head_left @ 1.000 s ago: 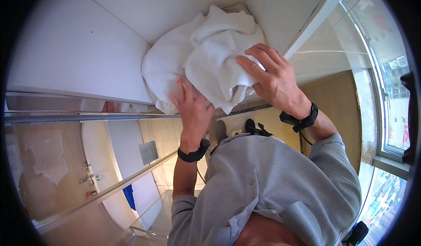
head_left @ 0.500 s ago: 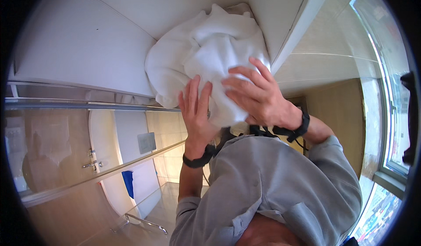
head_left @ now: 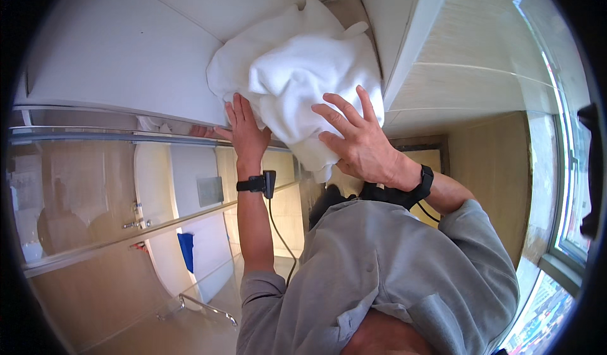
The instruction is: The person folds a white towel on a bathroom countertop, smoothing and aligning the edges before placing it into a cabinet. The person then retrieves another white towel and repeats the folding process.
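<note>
A bulky, rumpled white towel-like cloth [head_left: 297,77] lies heaped on a white surface against a side panel, its front end hanging toward my body. Whether it is one piece or several, I cannot tell. My left hand [head_left: 246,130] is at the cloth's lower left edge, fingers stretched out and thumb pointing away from them. Over the right front of the cloth, my right hand [head_left: 363,143] has its fingers spread, the tips at or just above the fabric. Neither hand grips a fold. Each wrist wears a black strap.
Along the left runs a metal-edged ledge or rail [head_left: 126,134] with glass and a mirror-like surface beyond. A white upright panel [head_left: 404,32] borders the cloth on the right. Further right are a tiled wall and a window [head_left: 572,184]. A metal bar handle [head_left: 208,311] shows lower left.
My left hand has moved left, from the cloth's front to its left edge. The right hand has shifted slightly down and left. The folds of the cloth have changed, its front swinging a little.
</note>
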Tool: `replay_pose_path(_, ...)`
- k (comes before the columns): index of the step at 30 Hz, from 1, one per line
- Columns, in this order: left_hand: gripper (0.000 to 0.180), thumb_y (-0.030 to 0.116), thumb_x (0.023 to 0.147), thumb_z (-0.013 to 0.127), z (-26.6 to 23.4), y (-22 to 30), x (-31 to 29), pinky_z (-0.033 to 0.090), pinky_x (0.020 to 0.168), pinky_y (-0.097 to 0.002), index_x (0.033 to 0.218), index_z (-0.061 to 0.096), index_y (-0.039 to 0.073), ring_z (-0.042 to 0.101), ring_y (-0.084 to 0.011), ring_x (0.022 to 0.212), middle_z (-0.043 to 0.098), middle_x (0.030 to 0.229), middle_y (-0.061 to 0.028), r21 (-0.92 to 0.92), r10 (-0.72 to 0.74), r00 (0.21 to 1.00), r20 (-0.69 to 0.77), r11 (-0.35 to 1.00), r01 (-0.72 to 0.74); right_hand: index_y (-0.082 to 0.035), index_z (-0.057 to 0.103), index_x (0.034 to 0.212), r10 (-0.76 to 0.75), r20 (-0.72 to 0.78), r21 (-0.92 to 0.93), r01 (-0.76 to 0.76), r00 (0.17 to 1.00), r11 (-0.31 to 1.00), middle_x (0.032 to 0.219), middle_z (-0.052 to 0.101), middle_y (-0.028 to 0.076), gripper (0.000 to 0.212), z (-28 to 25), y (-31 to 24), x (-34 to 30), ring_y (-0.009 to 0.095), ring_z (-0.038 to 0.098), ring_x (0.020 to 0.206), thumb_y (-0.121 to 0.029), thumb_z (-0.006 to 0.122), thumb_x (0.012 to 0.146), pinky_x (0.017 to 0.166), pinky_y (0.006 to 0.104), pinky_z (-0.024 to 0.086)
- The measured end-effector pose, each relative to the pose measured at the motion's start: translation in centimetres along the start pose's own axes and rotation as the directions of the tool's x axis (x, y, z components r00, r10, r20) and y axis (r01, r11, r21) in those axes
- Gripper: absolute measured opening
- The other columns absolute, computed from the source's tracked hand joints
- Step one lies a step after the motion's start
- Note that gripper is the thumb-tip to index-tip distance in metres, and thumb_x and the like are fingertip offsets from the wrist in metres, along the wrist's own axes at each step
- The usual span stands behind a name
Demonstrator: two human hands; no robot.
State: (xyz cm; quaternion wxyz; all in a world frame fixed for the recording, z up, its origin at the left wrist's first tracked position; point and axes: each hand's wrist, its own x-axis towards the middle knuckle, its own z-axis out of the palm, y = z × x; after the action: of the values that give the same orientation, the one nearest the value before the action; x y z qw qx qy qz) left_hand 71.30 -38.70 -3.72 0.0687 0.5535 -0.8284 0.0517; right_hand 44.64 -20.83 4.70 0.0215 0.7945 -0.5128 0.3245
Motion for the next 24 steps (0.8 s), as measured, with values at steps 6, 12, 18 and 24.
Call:
replay_pose_path(6,0.104,0.016,0.077,0.095,-4.7,2.9,-2.1,0.020,0.121,-0.0839,0.165,0.039,0.005,0.027,-0.0439,0.164,0.033,0.178,-0.0123,-0.052,-0.037,0.998,0.056,0.998,0.040,-0.006,0.078,0.105,0.067,-0.025,-0.046,-0.068,0.997,0.997,0.156,0.057,0.016,0.048,-1.6,-1.1,-0.1,0.039,0.049,0.152,-0.005,0.080,0.058,0.124,0.0767,0.025)
replay_pose_path(12,0.098,0.015,0.083,0.091,-7.7,2.8,-7.8,0.018,0.124,-0.0807,0.166,0.039,0.007,0.026,-0.0445,0.166,0.031,0.179,-0.0137,-0.347,0.185,0.983,0.001,0.922,-0.173,-0.005,0.076,0.098,0.102,-0.132,-0.209,-0.128,0.986,0.969,0.146,0.066,0.013,0.038,-4.1,-4.3,-1.1,0.038,0.056,0.146,-0.008,0.077,0.059,0.125,0.0712,0.027)
replay_pose_path(18,0.099,0.020,0.083,0.088,-13.5,6.0,-13.4,0.018,0.125,-0.0770,0.168,0.040,0.005,0.028,-0.0445,0.166,0.037,0.177,-0.0171,-0.706,0.452,0.879,-0.150,0.573,-0.415,-0.007,0.078,0.101,0.218,-0.109,-0.298,-0.242,0.970,0.923,0.150,0.065,0.012,0.044,-3.4,-9.6,-1.9,0.038,0.054,0.149,-0.010,0.075,0.058,0.125,0.0713,0.026)
replay_pose_path(24,0.065,0.012,0.088,0.072,-12.6,7.0,-16.8,0.014,0.126,-0.0746,0.150,0.061,0.002,0.042,-0.0481,0.158,0.054,0.165,-0.0164,-0.604,0.361,0.820,-0.444,0.556,-0.571,-0.003,0.078,0.101,0.076,-0.193,-0.274,-0.128,0.978,0.953,0.145,0.068,0.013,0.046,-4.0,-14.9,-3.6,0.036,0.060,0.142,-0.011,0.079,0.055,0.123,0.0731,0.026)
